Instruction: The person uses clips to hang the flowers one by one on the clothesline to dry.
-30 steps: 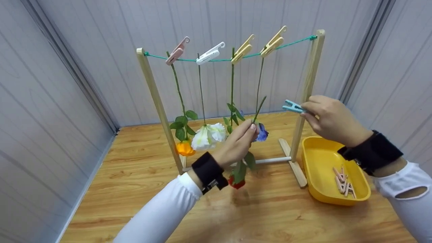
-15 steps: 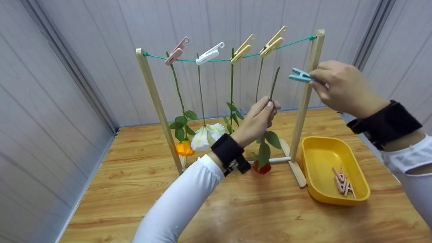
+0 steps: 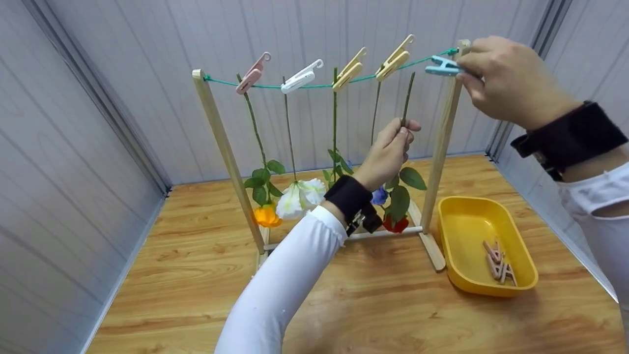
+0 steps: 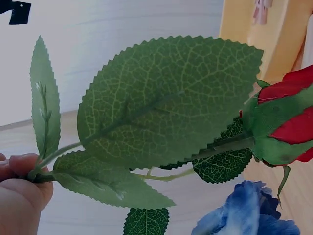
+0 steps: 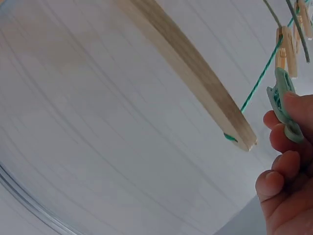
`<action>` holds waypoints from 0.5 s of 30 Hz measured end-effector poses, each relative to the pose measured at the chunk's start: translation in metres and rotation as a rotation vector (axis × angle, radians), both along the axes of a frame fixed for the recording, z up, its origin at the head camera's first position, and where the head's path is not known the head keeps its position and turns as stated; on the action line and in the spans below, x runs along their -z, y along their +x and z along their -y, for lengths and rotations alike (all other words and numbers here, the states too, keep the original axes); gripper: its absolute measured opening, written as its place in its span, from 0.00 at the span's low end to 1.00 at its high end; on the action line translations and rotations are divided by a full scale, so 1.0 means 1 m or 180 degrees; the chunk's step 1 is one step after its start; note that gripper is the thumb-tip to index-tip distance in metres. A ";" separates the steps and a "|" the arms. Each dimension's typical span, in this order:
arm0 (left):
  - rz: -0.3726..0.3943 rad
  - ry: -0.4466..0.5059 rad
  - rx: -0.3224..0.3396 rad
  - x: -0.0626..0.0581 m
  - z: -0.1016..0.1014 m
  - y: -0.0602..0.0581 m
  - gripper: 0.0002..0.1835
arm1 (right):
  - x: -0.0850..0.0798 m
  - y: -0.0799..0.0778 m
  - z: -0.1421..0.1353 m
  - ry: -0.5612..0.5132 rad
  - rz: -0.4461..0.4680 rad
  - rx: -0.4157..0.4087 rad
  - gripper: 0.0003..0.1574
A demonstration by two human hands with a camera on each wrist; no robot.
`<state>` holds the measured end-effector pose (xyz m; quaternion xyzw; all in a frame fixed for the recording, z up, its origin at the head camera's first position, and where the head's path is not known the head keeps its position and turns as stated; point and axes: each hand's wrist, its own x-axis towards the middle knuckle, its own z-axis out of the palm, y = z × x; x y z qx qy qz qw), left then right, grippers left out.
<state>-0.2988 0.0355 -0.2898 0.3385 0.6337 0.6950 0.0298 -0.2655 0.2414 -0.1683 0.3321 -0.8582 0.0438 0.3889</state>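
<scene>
My left hand (image 3: 390,150) pinches the stem of a red rose (image 3: 396,223) that hangs head down, its bare stem end just under the green line (image 3: 422,60). In the left wrist view the rose's leaves (image 4: 166,103) spread between the fingers and the red bloom (image 4: 293,117). Beside the right post, my right hand (image 3: 516,81) pinches a light blue clothespin (image 3: 443,66) by its handle end, with its tip toward the line. The right wrist view shows that clothespin (image 5: 282,98) near a yellow one (image 5: 286,54) on the line.
Pink, white and yellow clothespins hold several flowers upside down on the line, among them an orange flower (image 3: 268,216) and a white one (image 3: 300,199). The wooden right post (image 3: 442,147) stands beside a yellow basin (image 3: 457,275) holding pink clothespins (image 3: 499,265).
My left hand has carried the rose up and to the right, toward the line. My right hand has raised the blue clothespin from mid-post height to the line.
</scene>
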 end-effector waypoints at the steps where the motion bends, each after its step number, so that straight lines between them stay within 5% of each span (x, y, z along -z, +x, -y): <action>1: 0.0018 0.0008 -0.0009 -0.001 -0.002 -0.001 0.16 | -0.003 -0.001 0.000 0.0016 -0.0011 0.0022 0.07; 15: 0.0238 0.0119 -0.0170 -0.018 -0.021 -0.017 0.14 | -0.035 -0.013 0.002 0.0200 0.0104 0.0330 0.11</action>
